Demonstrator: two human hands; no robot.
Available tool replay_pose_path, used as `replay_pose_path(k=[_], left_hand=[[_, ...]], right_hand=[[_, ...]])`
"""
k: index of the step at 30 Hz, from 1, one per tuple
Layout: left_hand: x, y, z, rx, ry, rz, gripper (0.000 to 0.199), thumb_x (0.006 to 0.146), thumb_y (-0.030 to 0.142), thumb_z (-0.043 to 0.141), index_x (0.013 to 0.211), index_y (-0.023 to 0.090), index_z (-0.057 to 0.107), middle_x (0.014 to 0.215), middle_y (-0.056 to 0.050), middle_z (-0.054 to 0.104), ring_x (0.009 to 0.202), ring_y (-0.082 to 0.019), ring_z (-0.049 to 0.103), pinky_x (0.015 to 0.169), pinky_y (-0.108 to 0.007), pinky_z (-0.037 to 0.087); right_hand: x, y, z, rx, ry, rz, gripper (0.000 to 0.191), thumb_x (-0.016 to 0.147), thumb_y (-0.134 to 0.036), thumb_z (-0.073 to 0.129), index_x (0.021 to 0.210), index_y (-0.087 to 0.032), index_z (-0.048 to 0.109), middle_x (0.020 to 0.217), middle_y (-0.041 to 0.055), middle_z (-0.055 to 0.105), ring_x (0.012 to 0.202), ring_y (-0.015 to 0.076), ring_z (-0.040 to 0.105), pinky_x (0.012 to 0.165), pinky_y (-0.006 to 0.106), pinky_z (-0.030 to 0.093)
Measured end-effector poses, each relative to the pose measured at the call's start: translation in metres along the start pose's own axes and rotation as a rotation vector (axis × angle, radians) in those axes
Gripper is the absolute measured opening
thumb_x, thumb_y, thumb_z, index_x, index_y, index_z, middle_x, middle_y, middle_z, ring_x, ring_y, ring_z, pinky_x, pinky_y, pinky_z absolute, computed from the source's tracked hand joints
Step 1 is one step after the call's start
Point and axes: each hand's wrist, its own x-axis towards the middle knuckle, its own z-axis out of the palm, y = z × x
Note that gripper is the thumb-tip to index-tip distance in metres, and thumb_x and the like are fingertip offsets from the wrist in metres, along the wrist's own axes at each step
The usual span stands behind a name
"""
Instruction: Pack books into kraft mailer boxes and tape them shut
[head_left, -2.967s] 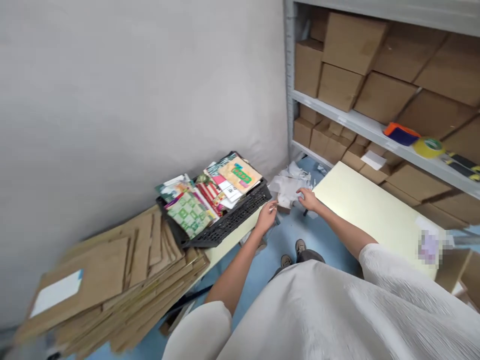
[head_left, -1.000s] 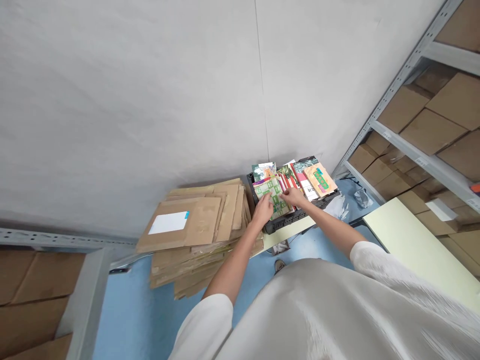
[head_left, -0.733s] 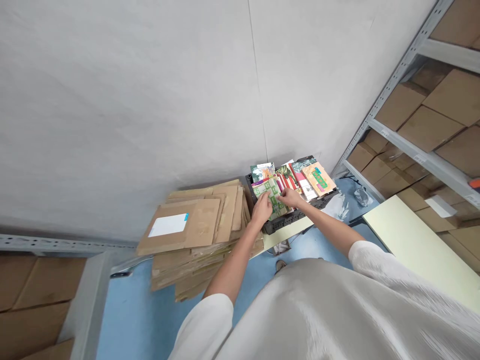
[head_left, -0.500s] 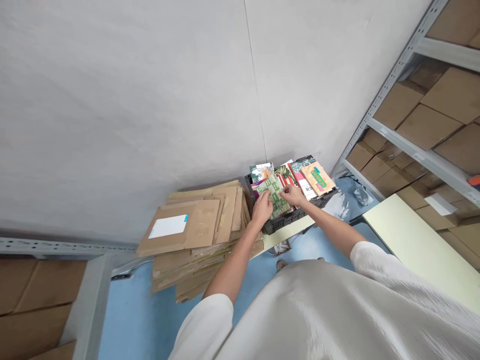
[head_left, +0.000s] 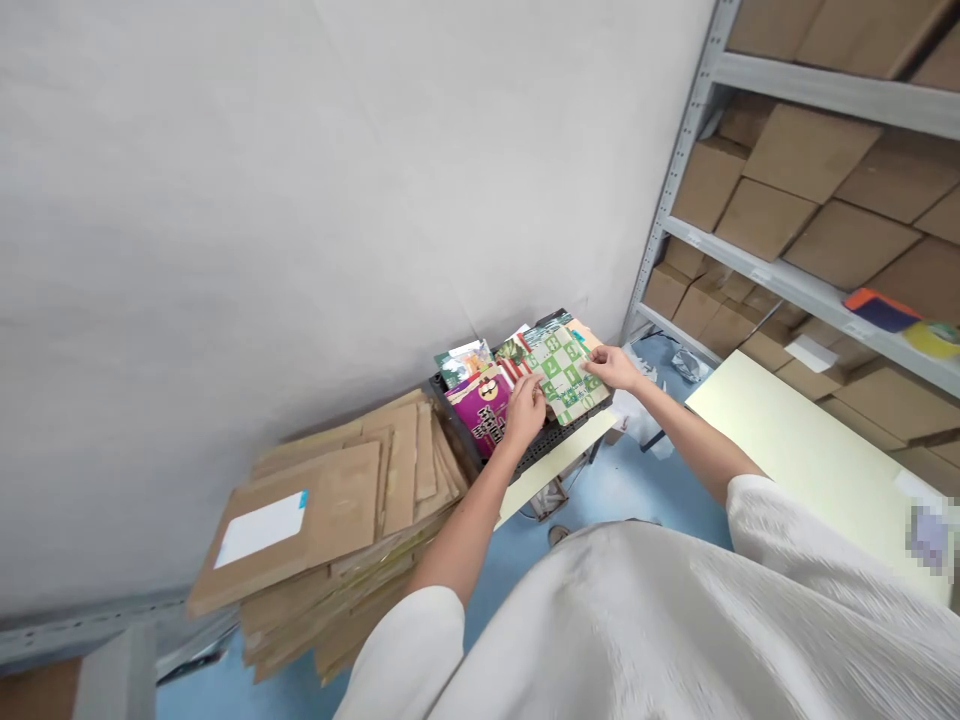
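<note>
A green-and-white checkered book (head_left: 564,372) with numerals on its cover is held up between my two hands, above a black plastic crate (head_left: 534,455). My right hand (head_left: 615,368) pinches its right edge between thumb and fingers. At its left edge, the curled fingers of my left hand (head_left: 527,408) close on the cover. A purple book (head_left: 480,408) stands in the crate beside my left hand. Behind it is an illustrated book (head_left: 461,362) in green and white. The checkered book covers much of the crate's right half.
Flattened cardboard (head_left: 341,490) is piled left of the crate, a white label (head_left: 261,528) on top. The crate rests on a pale table (head_left: 532,487) against the wall. Another pale table (head_left: 810,450) stands at right, before shelves of cardboard boxes (head_left: 814,150).
The checkered book has come up out of the crate and shifted right, its cover now facing me more fully. The purple book is uncovered. My view has turned to the right.
</note>
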Motion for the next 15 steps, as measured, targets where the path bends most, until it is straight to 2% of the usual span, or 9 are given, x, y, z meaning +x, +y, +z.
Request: replay_pose_path(k=[4,7,10,15], left_hand=[[0.016,0.036,0.043,0.01,-0.085,0.079,0.039,0.1,0.017,0.048,0.133,0.023,0.069,0.136,-0.013,0.071,0.132,-0.029,0.066,0.114,-0.048,0.055],[0.024,0.065,0.085,0.018,-0.154,0.131,0.038,0.099,0.017,0.049,0.131,0.023,0.07,0.133,-0.013,0.071,0.131,-0.031,0.065,0.115,-0.05,0.054],[0.026,0.095,0.135,0.006,-0.233,0.2,0.039,0.096,0.014,0.051,0.13,0.022,0.069,0.133,-0.013,0.071,0.13,-0.031,0.065,0.116,-0.05,0.053],[0.023,0.149,0.232,-0.043,-0.376,0.272,0.043,0.094,0.014,0.053,0.133,0.022,0.068,0.14,-0.014,0.068,0.135,-0.031,0.062,0.12,-0.052,0.05]], right_hand=[[-0.029,0.033,-0.051,0.072,0.066,0.051,0.037,0.074,-0.053,0.079,0.081,-0.021,0.063,0.078,-0.0001,0.069,0.072,0.0154,0.06,0.065,0.025,0.045],[-0.058,0.062,-0.093,0.106,0.113,0.094,0.039,0.073,-0.054,0.083,0.081,-0.02,0.066,0.079,0.0009,0.071,0.074,0.0163,0.062,0.065,0.025,0.047],[-0.089,0.095,-0.135,0.135,0.176,0.146,0.039,0.071,-0.052,0.086,0.08,-0.021,0.066,0.077,0.0004,0.071,0.073,0.016,0.063,0.065,0.025,0.048],[-0.146,0.156,-0.203,0.165,0.261,0.236,0.034,0.072,-0.047,0.085,0.078,-0.021,0.065,0.074,-0.0008,0.069,0.069,0.0151,0.061,0.063,0.024,0.046]])
